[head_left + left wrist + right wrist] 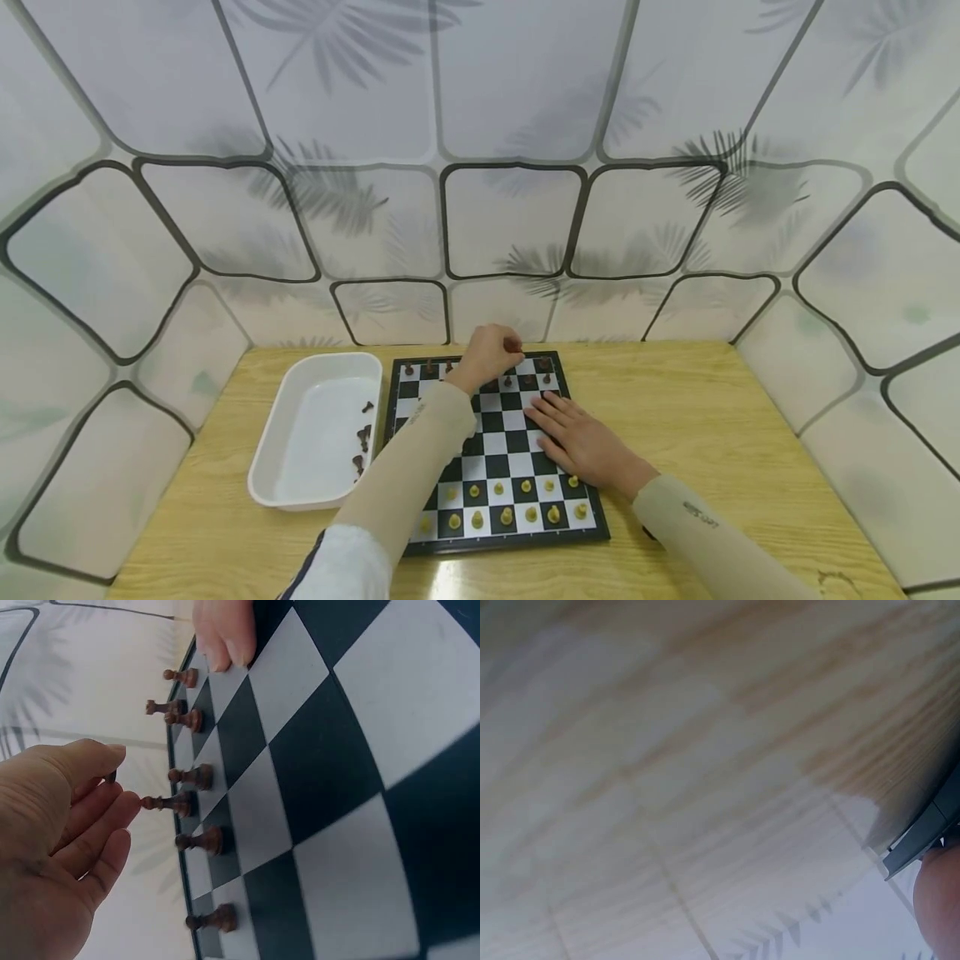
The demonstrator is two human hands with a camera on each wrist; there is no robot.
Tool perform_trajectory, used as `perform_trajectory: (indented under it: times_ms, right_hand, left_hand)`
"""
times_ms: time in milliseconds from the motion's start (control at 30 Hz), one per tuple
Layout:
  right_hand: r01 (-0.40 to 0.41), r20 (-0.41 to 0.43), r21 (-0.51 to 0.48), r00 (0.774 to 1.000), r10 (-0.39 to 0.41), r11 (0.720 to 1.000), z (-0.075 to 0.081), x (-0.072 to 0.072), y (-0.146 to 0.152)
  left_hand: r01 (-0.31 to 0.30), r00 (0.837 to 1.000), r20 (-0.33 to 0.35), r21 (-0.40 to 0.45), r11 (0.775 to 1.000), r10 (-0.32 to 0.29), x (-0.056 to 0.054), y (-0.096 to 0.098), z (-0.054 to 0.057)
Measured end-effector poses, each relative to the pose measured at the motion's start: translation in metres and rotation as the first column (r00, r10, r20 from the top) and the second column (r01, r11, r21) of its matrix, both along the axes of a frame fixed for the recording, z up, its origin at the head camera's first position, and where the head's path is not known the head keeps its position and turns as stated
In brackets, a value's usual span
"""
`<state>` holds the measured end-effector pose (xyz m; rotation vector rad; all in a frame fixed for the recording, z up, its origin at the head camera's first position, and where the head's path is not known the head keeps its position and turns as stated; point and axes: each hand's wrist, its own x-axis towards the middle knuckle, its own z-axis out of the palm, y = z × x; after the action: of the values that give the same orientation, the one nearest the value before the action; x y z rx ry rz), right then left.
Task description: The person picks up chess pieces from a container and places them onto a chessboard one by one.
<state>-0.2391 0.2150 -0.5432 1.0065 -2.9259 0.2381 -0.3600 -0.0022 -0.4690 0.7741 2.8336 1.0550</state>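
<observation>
Head view: my left grip (486, 358) is over the chessboard's (492, 443) far edge; my right grip (581, 437), fingers spread and holding nothing, rests on its right edge. Left of the chessboard, the white tray (311, 433) contains loose dark pieces (363, 435).

Left wrist view: I pinch a mostly hidden dark piece (111, 777); brushing the standing brown pieces (196, 777) could topple 1 or more.

Right wrist view: chessboard edge, which a dragging palm could shift.

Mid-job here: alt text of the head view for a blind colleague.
A left hand hovers over the far edge of a chessboard, by standing dark pieces, while the right hand rests on the board's right side. Yellow pieces stand in the near rows; a white tray to the left holds loose dark pieces.
</observation>
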Motion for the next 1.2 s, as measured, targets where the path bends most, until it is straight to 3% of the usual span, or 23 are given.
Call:
perform_trajectory:
  times_ms: [133,733,1000,1200]
  right_hand:
    - [-0.008,-0.002,-0.008,1.0,0.008,1.0,0.001,0.0,-0.001]
    - [-0.001,0.003,0.006,1.0,0.001,1.0,0.002,0.001,-0.001]
    - [0.008,0.018,0.016,1.0,-0.008,1.0,0.002,0.001,0.0]
    - [0.013,0.026,0.017,1.0,-0.013,1.0,0.002,0.001,0.001]
  left_hand:
    - [-0.006,1.0,0.027,-0.018,1.0,0.006,-0.003,0.003,-0.005]
    - [-0.032,0.999,0.031,-0.103,0.994,0.036,-0.007,0.016,-0.014]
    - [-0.043,0.996,0.074,-0.097,0.994,0.05,-0.008,0.018,-0.021]
    - [-0.036,0.997,0.069,-0.118,0.992,0.044,-0.009,0.022,-0.024]
